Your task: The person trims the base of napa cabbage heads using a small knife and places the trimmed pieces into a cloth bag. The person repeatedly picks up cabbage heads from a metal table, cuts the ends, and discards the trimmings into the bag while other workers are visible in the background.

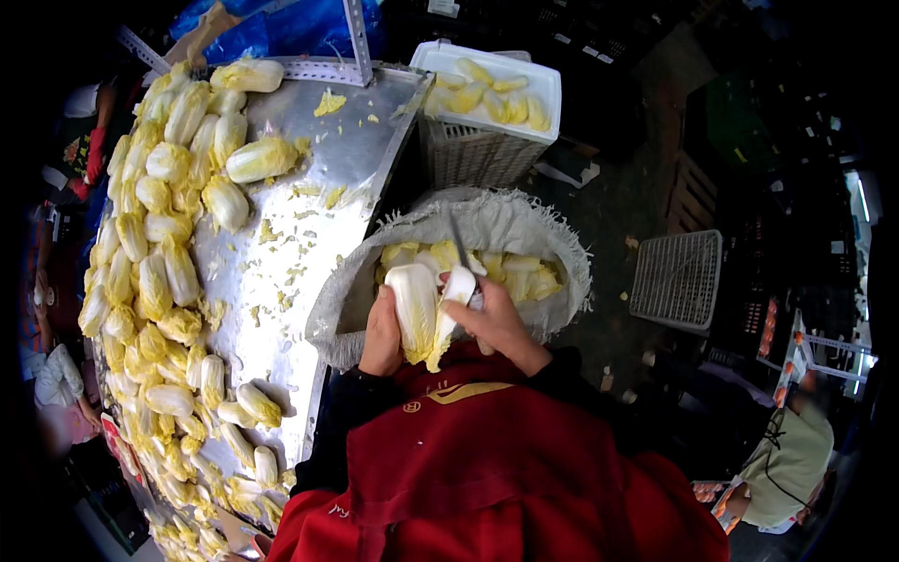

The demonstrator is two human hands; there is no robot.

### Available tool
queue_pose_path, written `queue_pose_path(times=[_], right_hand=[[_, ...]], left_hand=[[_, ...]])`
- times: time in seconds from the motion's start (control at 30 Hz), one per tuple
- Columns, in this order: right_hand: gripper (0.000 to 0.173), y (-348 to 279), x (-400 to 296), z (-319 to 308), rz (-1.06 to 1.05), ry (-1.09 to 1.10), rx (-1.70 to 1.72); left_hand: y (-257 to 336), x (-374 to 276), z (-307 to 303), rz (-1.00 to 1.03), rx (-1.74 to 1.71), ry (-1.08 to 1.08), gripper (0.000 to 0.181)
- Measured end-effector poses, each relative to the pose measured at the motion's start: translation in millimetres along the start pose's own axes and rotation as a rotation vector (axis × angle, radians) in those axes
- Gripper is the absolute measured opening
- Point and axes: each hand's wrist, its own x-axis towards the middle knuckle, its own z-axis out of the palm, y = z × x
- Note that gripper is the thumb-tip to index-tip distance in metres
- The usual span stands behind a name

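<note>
In my left hand (pixel 383 334) is a pale napa cabbage (pixel 413 309), held upright over the mouth of a woven sack (pixel 484 211). My right hand (pixel 500 324) grips a knife (pixel 458 239) whose blade points away from me. Between that hand's thumb and fingers is also a loose cabbage leaf (pixel 453 309), white at the base and yellow at its tip, close beside the cabbage. Inside the sack lie many yellow and white trimmed leaves (pixel 527 277). My right fingers partly hide the knife's handle.
Left of me, a metal table (pixel 302 232) bears a heap of napa cabbages (pixel 168 281) and leaf scraps. A white foam box (pixel 555 91) with cabbages sits on a plastic crate (pixel 477 154) beyond the sack. Another crate (pixel 676 277) stands right. People (pixel 790 456) are at both sides.
</note>
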Motion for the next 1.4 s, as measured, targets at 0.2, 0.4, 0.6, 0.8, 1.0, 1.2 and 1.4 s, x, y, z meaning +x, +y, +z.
queue_pose_path(times=[0.2, 0.4, 0.6, 0.8, 1.0, 1.2, 1.4], right_hand=[[0.051, 48.3, 7.5, 6.1, -0.142, -0.097, 0.183], [0.043, 12.8, -0.7, -15.6, 0.09, -0.173, 0.182], [0.052, 33.3, 6.1, -24.4, -0.151, 0.159, -0.44], [0.054, -4.0, 6.2, -33.9, -0.101, 0.085, -0.35], [0.041, -2.0, -0.2, -1.4, -0.227, 0.016, -0.197], [0.034, -11.7, -7.4, 6.1, -0.208, 0.022, -0.19], [0.036, -27.6, -16.0, 10.5, -0.275, 0.104, -0.368]], left_hand=[[-14.4, 5.0, 2.9, 0.083, 0.402, 0.027, 0.035], [-4.0, 7.7, 10.2, 0.165, 0.395, 0.016, 0.026], [6.3, 8.9, -13.5, 0.202, 0.351, 0.089, 0.036], [23.8, 7.1, -3.5, 0.202, 0.331, 0.072, 0.039], [-10.9, 17.6, 10.7, 0.309, 0.343, 0.083, 0.026], [-11.6, 13.2, 11.6, 0.313, 0.41, 0.087, 0.022], [-11.4, 3.9, 16.7, 0.348, 0.365, 0.08, 0.032]])
